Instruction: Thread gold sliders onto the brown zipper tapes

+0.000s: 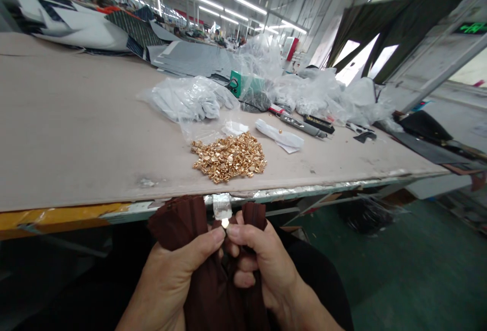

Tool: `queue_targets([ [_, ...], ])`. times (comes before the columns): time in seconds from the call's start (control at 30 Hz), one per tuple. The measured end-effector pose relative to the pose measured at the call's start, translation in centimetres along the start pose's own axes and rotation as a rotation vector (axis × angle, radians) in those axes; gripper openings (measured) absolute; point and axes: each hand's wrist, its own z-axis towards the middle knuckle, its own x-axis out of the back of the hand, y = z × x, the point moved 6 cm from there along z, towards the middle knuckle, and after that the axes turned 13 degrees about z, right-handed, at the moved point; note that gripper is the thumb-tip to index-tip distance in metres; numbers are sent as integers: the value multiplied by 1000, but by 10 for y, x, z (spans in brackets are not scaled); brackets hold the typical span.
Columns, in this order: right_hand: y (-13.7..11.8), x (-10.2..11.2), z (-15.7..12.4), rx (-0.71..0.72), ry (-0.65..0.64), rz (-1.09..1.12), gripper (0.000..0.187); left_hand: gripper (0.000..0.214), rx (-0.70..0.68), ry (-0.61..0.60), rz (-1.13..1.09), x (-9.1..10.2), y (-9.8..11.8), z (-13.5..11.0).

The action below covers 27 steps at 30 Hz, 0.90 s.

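My left hand (175,270) is closed around a folded bundle of dark brown zipper tape (186,224), which hangs down between my arms. A second brown strip sticks up behind the fingers of my right hand (262,255), pinched there. Both thumbs meet at a small shiny gold zipper slider (225,223), at the lower end of a silvery taped holder (222,205) on the table's front edge. My fingers hide how the tape ends meet the slider. Just behind the edge lies a heap of gold zipper sliders (230,158).
On the table (83,118), a clear plastic bag with pale contents (190,98) lies behind the heap. Further right are a white paper piece (279,136), a grey pen-shaped tool (302,125), a black tray (319,123) and scissors (359,129). Grey sheets (194,57) are stacked behind.
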Motion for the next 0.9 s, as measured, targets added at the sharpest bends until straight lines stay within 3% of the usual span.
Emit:
queue_targets([
  [0.2, -6, -3, 3, 54, -12, -28, 35, 21, -75, 74, 0, 0, 5, -3],
  [0.33, -11, -1, 5, 96, -74, -159, 37, 23, -113, 110, 8, -3, 10, -6],
  [0.53, -35, -8, 2, 376, -94, -527, 34, 28, -73, 110, -31, 1, 6, -2],
  [0.77, -49, -25, -9, 594, -50, -876, 25, 29, -72, 64, -61, 3, 10, -5],
  [0.9, -51, -26, -12, 503, -90, -899, 25, 31, -59, 67, -33, 1, 11, -8],
])
